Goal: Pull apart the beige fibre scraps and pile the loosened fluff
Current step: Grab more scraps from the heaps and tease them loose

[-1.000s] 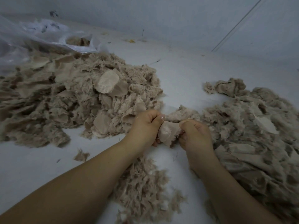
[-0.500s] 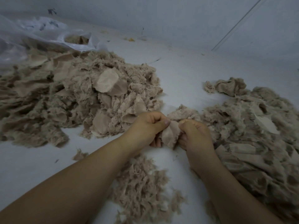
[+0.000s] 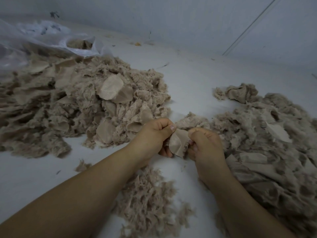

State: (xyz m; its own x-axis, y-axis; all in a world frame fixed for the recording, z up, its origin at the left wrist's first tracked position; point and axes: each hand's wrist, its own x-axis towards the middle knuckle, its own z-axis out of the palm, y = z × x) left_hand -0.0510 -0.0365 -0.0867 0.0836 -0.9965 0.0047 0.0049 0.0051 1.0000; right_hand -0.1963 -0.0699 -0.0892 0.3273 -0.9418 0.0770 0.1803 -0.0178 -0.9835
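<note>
We hold one beige fibre scrap point(image 3: 177, 141) between our two hands, just above the pale work surface point(image 3: 193, 86): our left hand point(image 3: 152, 134) pinches its left edge with thumb against curled fingers, and our right hand point(image 3: 205, 143) grips the right edge the same way, fingers clenched on the cloth. To do this well, we judge it best to keep both pinches close to the woven edge and draw the hands apart along the weave, so the threads loosen into fluff rather than the patch slipping free; short, repeated tugs should work better than one hard pull. The loosened fluff pile point(image 3: 149, 203) lies just below our wrists. A large heap of scraps point(image 3: 82, 109) sits to the left, another heap point(image 3: 267, 134) to the right, both on the same surface. A clear plastic bag point(image 3: 42, 42) lies at the far left, and a plain grey wall point(image 3: 188, 19) closes the back.
</note>
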